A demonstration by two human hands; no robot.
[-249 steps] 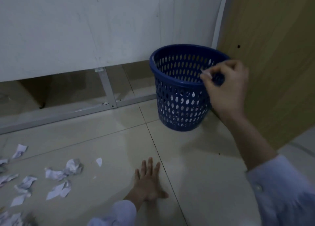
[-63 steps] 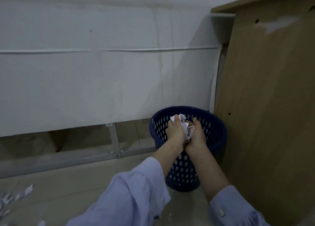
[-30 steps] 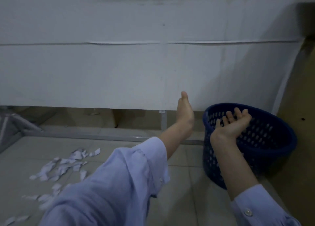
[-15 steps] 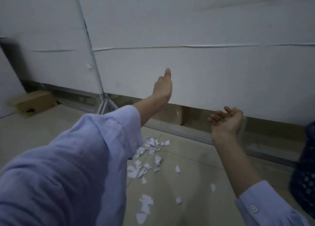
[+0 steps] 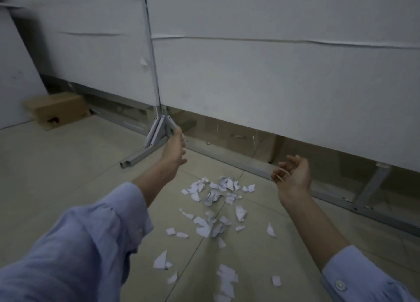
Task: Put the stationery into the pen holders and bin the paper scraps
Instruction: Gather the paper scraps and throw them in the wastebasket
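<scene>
- Head view: left hand (image 5: 174,150) out over the floor (image 5: 56,172), fingers straight, holding nothing.
- Right hand (image 5: 293,176) palm up, fingers loosely curled, empty.
- Paper scraps (image 5: 213,210) scattered on the tiles between both arms, near the wall panel (image 5: 272,78).

Torn white paper scraps (image 5: 214,210) lie scattered flat on the floor – a dense crumpled cluster farther off, looser single pieces trailing nearer the viewer
</scene>
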